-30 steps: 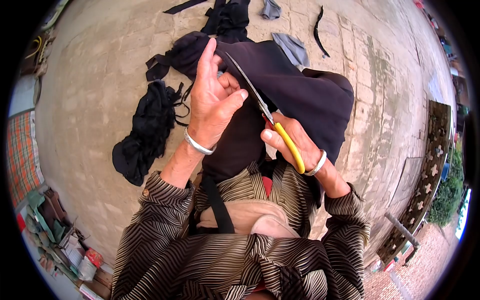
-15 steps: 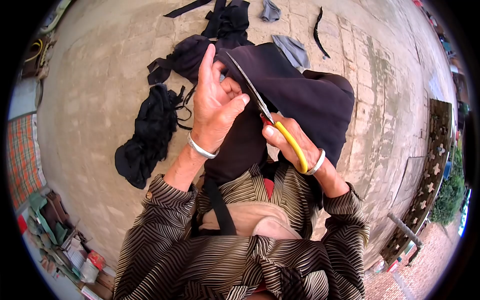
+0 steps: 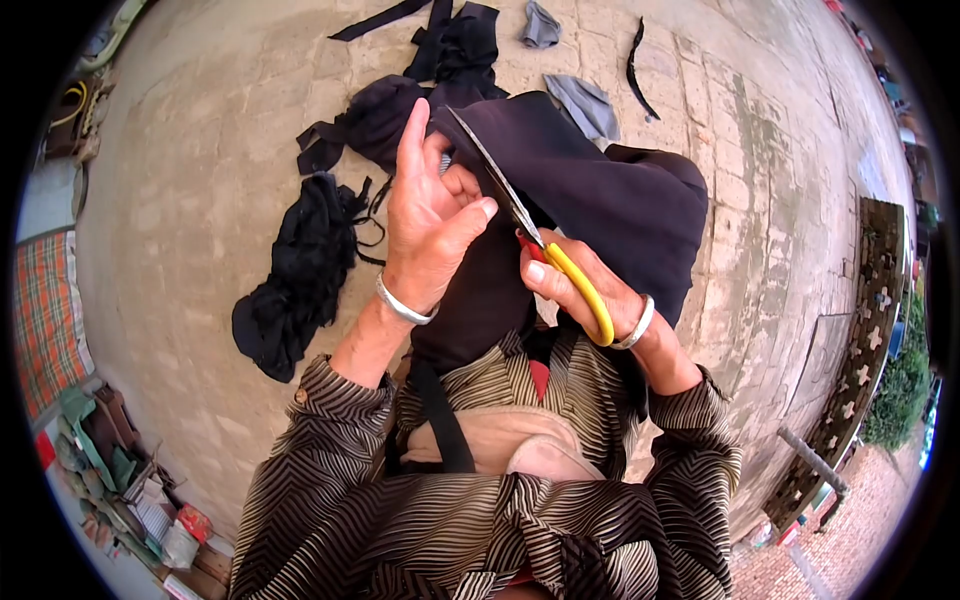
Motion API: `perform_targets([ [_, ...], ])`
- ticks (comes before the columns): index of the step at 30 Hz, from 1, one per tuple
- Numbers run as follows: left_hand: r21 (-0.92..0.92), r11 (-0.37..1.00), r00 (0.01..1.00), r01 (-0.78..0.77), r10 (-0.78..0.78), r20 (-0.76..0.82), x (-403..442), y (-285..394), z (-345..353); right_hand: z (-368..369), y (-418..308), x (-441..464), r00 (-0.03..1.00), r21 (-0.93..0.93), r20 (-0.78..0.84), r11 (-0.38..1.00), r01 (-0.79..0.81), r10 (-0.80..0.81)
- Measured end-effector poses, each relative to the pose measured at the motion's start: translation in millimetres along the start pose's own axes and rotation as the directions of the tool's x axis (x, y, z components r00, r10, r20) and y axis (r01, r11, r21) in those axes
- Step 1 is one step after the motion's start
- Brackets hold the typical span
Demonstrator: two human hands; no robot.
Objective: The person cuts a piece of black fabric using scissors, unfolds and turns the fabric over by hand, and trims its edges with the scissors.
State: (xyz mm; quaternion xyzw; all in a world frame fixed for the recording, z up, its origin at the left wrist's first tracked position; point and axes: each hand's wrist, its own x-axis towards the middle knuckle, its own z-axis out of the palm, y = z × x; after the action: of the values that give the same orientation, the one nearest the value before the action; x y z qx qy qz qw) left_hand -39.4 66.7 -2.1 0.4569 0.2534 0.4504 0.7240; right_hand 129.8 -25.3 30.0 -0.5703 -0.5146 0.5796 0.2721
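Observation:
My right hand (image 3: 575,280) grips a pair of scissors (image 3: 565,270) with a yellow and red handle. Their long blades point up and left along the edge of a dark purple-black cloth (image 3: 600,205) spread over my lap. Beside the blades, my left hand (image 3: 430,205) has its index finger pointing up and its thumb out toward the scissors. Its other fingers are curled at the cloth's upper left edge, which they appear to hold; the exact contact is partly hidden. A small striped bit shows behind these fingers.
On the paved ground lie a black crumpled cloth (image 3: 295,270), black scraps (image 3: 455,50), grey cloth pieces (image 3: 585,105) and a thin black strip (image 3: 635,70). A low patterned wall (image 3: 855,370) runs along the right. Piled items (image 3: 130,480) and a plaid cloth (image 3: 50,320) are at left.
Both hands, the scissors and the cloth keep nearly the same pose. The whole view has shifted very slightly.

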Motion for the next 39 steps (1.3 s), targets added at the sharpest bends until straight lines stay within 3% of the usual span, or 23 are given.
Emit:
perform_targets([
  [3, -0.013, 1.0, 1.0, -0.01, 0.01, -0.01, 3, 3, 3, -1, -3, 3, 1.0, 0.017, -0.001, 0.999, 0.031, -0.031],
  [8, -0.025, 1.0, 0.999, 0.004, -0.005, -0.032, 1, 5, 3, -3, -1, 11, 0.998, -0.044, -0.018, 0.997, -0.062, 0.061],
  [14, -0.027, 1.0, 1.0, 0.01, -0.01, -0.002, -2, 5, 0, -1, 1, 14, 0.996, -0.139, -0.089, 0.99, -0.01, -0.002],
  [25, -0.081, 0.997, 0.999, 0.013, -0.015, -0.034, -1, 7, 6, 2, -5, 14, 0.999, -0.034, -0.051, 0.999, 0.018, -0.02],
  [36, -0.075, 0.997, 1.0, 0.028, -0.028, 0.002, -5, 8, 3, 1, -13, 19, 0.994, -0.261, -0.108, 0.965, -0.001, -0.028],
  [39, -0.078, 0.997, 1.0, 0.021, -0.02, 0.009, -5, 7, -1, -2, -16, 17, 0.999, -0.236, -0.039, 0.972, -0.012, 0.003],
])
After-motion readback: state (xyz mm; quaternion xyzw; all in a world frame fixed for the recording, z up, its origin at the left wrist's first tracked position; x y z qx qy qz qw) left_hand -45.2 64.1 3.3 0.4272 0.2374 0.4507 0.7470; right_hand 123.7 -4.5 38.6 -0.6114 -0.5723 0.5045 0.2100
